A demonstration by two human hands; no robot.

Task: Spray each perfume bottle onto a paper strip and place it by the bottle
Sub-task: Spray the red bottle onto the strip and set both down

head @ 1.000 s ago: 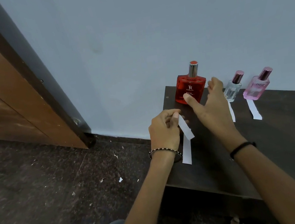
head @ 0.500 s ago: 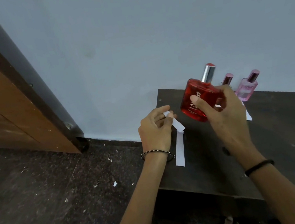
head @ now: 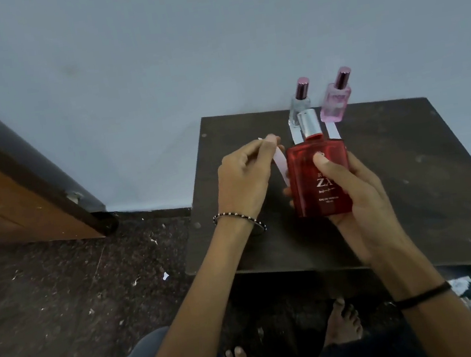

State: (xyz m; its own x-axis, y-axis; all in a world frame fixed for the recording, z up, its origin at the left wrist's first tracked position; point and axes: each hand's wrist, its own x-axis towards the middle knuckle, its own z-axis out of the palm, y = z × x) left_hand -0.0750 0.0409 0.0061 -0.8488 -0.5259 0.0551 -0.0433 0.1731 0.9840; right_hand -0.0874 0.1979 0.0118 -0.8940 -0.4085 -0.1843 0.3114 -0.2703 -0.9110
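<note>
So the red perfume bottle (head: 319, 178) has come up off the table since a second ago, when it was standing at the back edge with my right hand (head: 348, 189) only just touching it. Now it's lifted in the middle of the frame, upright, label facing me, silver cap (head: 308, 122) on top. My right hand is wrapped around it, thumb pressed across the front, fingers behind.

My left hand (head: 244, 183) has come up too, and it's pinching a paper strip (head: 280, 166) between thumb and fingertips. The strip hangs down at a slant just beside the left side of the red bottle. Can't tell if it touches the glass.

Further up, against the wall at the back of the dark table (head: 408, 169), the clear bottle (head: 297, 103) and the pink bottle (head: 334, 104) stand upright next to each other, both with pinkish caps. Each has a white strip lying on the table in front of it: one (head: 294, 133) partly hidden behind the red bottle's cap, the other (head: 333, 130) just right of it.

My bare feet (head: 344, 323) show at the bottom, under the table edge.
</note>
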